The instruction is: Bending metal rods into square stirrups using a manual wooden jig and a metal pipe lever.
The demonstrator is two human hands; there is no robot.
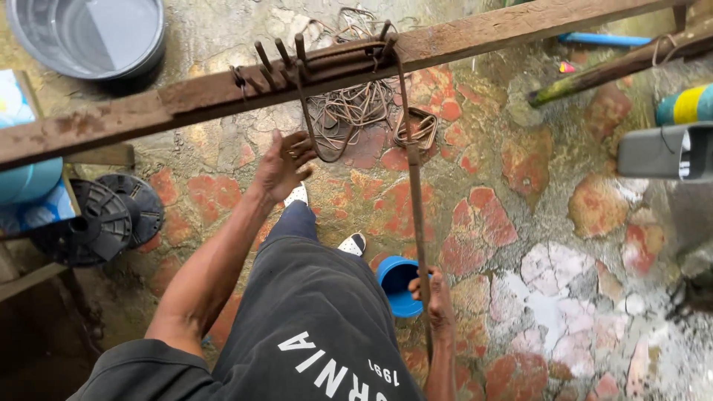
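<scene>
Ground: a floor (564, 223) of irregular red and pale stones set in grey mortar, damp and worn, seen from above past my dark shorts and white-toed shoes.

Beam: a rusty, weathered wooden beam (186, 100) runs slantwise across the upper frame, higher at the right; short bent metal pegs (278, 53) stand up from its top near the middle.

Left hand: my left hand (284, 165) is raised just below the beam, fingers curled loosely around the lower curve of a bent steel loop (316, 137) that hangs from the pegs; the grip is narrow, closed on the loop.

Right hand: my right hand (438, 297) is low at my side, wrapped around a long thin steel rod (416, 200) that rises from my fist to the beam, where its top bends over the edge.

Behind the beam: a tangle of bent wire pieces (364, 108) lies on the stones just past the loop.

By my feet: a blue bucket (397, 286) sits on the floor, touching or just beside my right hand in this view; I cannot tell which.

Left edge: two black round plastic lids (111, 215) lean together near a blue container (30, 182); a grey metal basin (89, 33) sits at the top corner.

Right edge: a mossy pole (594, 74) and a blue pipe (605, 39) lie on the floor well apart from my hands.
</scene>
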